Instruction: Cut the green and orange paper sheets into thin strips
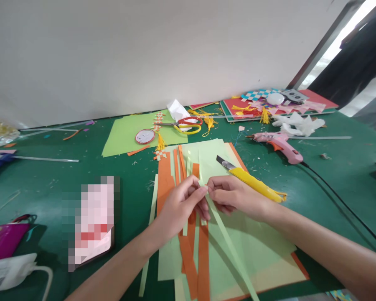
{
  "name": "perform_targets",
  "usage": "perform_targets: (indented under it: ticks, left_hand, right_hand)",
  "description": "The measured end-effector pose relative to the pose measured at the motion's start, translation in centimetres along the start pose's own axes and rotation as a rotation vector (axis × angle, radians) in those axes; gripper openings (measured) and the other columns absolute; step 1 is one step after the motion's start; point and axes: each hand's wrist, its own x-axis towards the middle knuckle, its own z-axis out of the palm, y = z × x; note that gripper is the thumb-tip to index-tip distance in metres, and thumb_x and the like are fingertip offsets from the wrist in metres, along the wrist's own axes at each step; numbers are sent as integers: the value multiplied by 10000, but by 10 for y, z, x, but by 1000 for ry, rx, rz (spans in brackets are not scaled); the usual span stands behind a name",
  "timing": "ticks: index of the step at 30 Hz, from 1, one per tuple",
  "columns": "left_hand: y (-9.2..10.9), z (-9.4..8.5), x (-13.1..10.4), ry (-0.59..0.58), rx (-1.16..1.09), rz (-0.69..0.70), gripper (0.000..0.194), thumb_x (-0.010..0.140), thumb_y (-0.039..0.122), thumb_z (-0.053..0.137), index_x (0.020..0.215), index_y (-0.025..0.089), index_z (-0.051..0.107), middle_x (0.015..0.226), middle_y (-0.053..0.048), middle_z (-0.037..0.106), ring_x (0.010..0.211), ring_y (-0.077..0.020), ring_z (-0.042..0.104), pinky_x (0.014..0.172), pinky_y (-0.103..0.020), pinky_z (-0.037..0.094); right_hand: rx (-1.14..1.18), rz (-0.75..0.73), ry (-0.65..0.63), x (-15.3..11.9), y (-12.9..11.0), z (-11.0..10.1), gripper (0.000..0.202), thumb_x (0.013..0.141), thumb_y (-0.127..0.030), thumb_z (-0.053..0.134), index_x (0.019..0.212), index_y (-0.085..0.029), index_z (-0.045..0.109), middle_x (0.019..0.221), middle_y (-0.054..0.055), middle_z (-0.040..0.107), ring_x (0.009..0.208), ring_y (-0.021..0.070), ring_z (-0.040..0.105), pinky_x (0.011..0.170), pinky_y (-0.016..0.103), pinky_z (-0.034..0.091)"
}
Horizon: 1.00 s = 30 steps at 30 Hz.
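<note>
Between my two hands a long pale green paper strip (228, 242) is pinched near its upper end, and its tail runs down toward the front edge. My left hand (188, 200) has its thumb and fingers closed on the strip. Touching the same end from the right is my right hand (227, 194), its fingers also closed. Beneath them lie orange paper strips (203, 259) and pale green sheets (253, 267). A yellow utility knife (253, 182) rests beside my right hand, blade out.
On the green table (131, 184) are a phone (94, 225) at left, a pink glue gun (280, 144) with its cord at right, and scissors (188, 125), a round tin (145, 136) and yellow tassels (208, 121) at the back.
</note>
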Motion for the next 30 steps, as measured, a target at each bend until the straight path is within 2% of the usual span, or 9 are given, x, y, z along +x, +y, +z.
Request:
perform_targets:
  ticks: [3,7,16,22,26,30]
  left_hand:
    - [2,0,-1,27,-12,23,233,968,353,491,811,189,438,617,40,585,549,-109,636,486,-168,454]
    - [0,0,0,44,-27,45,237,968,352,494,804,188,444,618,47,576,543,-102,623,549,-198,507]
    - [-6,-1,2,28,-62,57,254,955,386,504,799,193,453,612,42,558,538,-118,601,553,-240,530]
    - [-6,1,0,53,-52,43,265,944,388,521,782,192,446,609,46,565,535,-111,609,560,-230,534]
    - [-4,2,1,61,-33,34,257,945,360,522,775,188,433,587,47,574,512,-107,624,501,-182,492]
    - [-3,3,1,53,-41,9,252,950,357,512,780,188,433,582,45,577,514,-110,634,444,-153,445]
  right_hand:
    - [130,29,14,0,1,2,121,764,-239,511,655,-204,472,496,-53,445,449,86,385,448,241,265]
    - [238,20,29,1,4,6,129,766,-254,539,666,-198,481,475,-75,376,434,72,314,439,233,250]
    - [228,0,33,1,6,9,135,778,-239,515,658,-191,476,471,-78,355,432,71,320,431,231,258]
    - [197,0,36,2,6,8,144,779,-232,502,646,-194,464,479,-71,371,432,75,341,429,235,261]
    - [164,14,47,1,6,8,150,769,-214,493,627,-195,448,473,-68,377,431,79,382,433,234,268]
    - [131,-3,10,2,6,7,136,804,-215,470,670,-186,477,543,-19,526,457,83,408,439,238,273]
